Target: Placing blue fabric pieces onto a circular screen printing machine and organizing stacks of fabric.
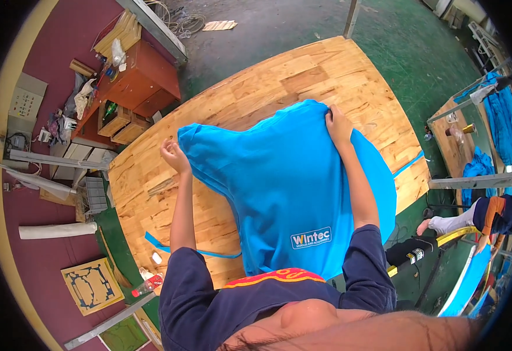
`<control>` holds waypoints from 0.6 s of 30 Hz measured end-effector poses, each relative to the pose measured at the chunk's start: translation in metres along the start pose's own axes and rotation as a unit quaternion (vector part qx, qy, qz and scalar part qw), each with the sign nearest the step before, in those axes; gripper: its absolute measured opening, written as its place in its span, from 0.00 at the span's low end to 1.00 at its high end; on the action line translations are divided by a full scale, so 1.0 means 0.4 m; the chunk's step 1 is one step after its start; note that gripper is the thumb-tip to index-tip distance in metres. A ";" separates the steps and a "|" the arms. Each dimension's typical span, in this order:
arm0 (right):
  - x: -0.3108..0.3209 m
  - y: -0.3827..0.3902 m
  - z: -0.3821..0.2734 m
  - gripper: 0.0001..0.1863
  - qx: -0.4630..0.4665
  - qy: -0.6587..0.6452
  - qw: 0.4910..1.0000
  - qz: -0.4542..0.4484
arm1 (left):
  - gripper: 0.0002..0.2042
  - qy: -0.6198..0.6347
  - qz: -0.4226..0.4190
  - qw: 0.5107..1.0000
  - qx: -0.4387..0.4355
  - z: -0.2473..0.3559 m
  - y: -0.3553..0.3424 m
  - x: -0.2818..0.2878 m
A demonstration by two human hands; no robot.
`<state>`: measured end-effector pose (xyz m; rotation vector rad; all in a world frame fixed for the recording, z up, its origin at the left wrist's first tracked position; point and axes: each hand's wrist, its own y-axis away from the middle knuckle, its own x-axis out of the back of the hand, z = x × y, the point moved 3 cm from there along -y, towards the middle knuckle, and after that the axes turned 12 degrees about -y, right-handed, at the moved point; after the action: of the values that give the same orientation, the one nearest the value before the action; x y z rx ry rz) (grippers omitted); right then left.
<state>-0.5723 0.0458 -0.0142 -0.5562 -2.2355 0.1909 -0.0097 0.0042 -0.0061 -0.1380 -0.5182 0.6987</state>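
A large bright-blue fabric saddle cover (285,181), with a printed patch near its lower edge, spreads over the wooden table (291,82) in front of me. My right hand (340,126) grips its far edge at the upper right, fingers curled over the cloth. Beside the cover's far left corner, my left hand (175,156) is raised with bent fingers slightly apart, and no cloth shows in them. A narrow blue strap (209,253) trails over the tabletop at the near left. Another blue strap (409,164) sticks out at the right.
A small white object (156,258) and a red-labelled bottle (146,285) are at the table's near left. Left stands a cluttered reddish-brown desk (133,82). At right, another table (452,140) has blue cloth (498,120) about it; a person (457,221) is partly visible.
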 end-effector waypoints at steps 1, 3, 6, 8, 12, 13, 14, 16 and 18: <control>-0.002 0.000 0.004 0.09 -0.010 0.009 1.000 -0.008 | 0.14 -0.098 -0.004 0.985 -0.143 0.024 0.019 0.010; 0.004 -0.005 -0.003 0.10 -0.013 0.000 1.000 -0.020 | 0.15 -0.171 -0.143 0.937 -0.269 0.040 0.061 -0.001; 0.044 0.002 -0.063 0.10 0.047 0.056 0.997 0.007 | 0.17 -0.314 -0.217 0.864 -0.329 0.047 0.065 -0.022; 0.095 0.047 -0.140 0.10 0.144 0.077 0.982 0.095 | 0.23 -0.425 -0.157 0.880 -0.141 0.038 0.014 -0.019; 0.197 0.296 -0.297 0.13 0.207 0.018 0.975 0.073 | 0.23 -0.256 -0.089 0.907 -0.321 0.119 0.071 0.025; 0.214 0.398 -0.335 0.12 0.209 -0.046 0.977 0.024 | 0.23 -0.259 -0.102 0.902 -0.331 0.135 0.134 0.053; 0.225 0.504 -0.368 0.11 0.181 -0.091 0.977 -0.059 | 0.23 -0.260 -0.190 0.862 -0.391 0.158 0.213 0.066; 0.242 0.742 -0.433 0.09 0.126 -0.137 0.954 -0.236 | 0.23 -0.237 -0.325 0.785 -0.471 0.202 0.361 0.103; 0.259 0.947 -0.494 0.11 0.132 -0.133 0.929 -0.320 | 0.24 -0.193 -0.399 0.742 -0.502 0.238 0.473 0.145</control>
<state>-0.3601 0.4217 0.0693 0.3735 -2.4716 0.2305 -0.1291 0.1812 0.0448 -0.7468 -1.2297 -0.4931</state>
